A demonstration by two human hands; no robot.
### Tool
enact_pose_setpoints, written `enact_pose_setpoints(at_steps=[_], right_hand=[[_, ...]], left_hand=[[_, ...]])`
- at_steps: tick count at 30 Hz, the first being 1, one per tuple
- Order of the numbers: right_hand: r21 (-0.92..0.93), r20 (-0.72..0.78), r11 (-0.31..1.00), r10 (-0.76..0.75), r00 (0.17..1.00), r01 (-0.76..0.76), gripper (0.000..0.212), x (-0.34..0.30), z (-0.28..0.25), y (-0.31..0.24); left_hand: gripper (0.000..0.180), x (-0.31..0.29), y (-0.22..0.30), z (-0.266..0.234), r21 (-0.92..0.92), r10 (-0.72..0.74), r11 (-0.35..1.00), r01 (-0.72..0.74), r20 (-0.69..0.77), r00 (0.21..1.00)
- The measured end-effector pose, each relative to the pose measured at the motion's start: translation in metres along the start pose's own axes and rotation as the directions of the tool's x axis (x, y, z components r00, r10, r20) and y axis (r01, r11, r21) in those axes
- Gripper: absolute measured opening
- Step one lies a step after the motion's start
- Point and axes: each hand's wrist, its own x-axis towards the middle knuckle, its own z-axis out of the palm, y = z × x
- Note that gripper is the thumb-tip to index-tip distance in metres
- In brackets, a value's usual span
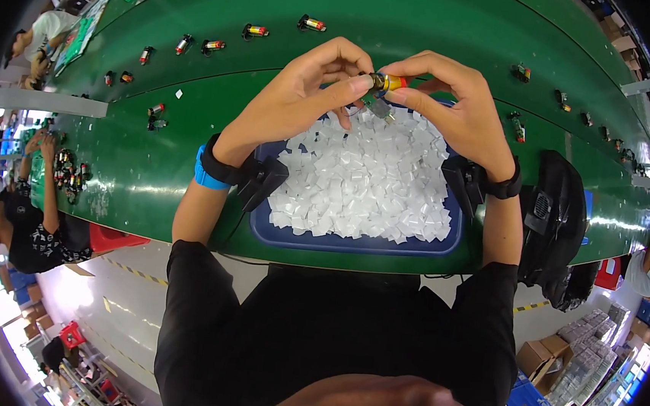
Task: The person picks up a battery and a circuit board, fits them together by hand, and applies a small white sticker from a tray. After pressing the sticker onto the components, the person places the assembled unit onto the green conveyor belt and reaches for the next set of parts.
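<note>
A small cylindrical battery assembly [390,81], banded yellow and red with a dark end, is held between both hands. A green circuit board [378,107] hangs below it. My left hand [322,88] pinches the dark end with thumb and fingers. Closed on the red end is my right hand [448,98], thumb below and forefinger above. Beneath the hands stands a blue tray [352,243] heaped with small white translucent pieces [365,176]. Both wrists wear black straps with black boxes, and the left also has a blue band [209,169].
Similar assemblies [254,31] lie spread along the green table [202,109] on both sides. A black bag [549,221] lies right of the tray. At the left, a co-worker [21,229] sits beside a cluster of assemblies [71,174]. Cartons [546,358] stand on the floor.
</note>
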Motion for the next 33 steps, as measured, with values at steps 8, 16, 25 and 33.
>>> enact_pose_setpoints(at_steps=[8, 16, 25, 33], right_hand=[[-0.143, 0.04, 0.989, -0.021, 0.999, 0.026, 0.022, -0.005, -0.002, -0.003], [-0.089, 0.056, 0.991, -0.093, 0.994, 0.098, 0.023, -0.007, -0.002, -0.006], [-0.043, -0.041, 0.996, -0.074, 0.996, 0.072, 0.025, -0.007, 0.002, -0.012], [0.054, 0.072, 0.998, 0.013, 0.997, -0.017, 0.023, -0.005, 0.003, -0.009]], left_hand=[[0.017, -0.001, -0.005, -0.002, 0.043, 0.09, 0.995, -0.094, 0.085, 0.992], [0.02, -0.004, -0.004, -0.005, 0.111, 0.078, 0.989, -0.094, 0.144, 0.987], [0.018, -0.004, 0.0, -0.006, 0.278, 0.297, 0.912, -0.302, 0.058, 0.953], [0.013, -0.009, 0.01, -0.002, 0.405, 0.206, 0.884, -0.234, 0.111, 0.972]])
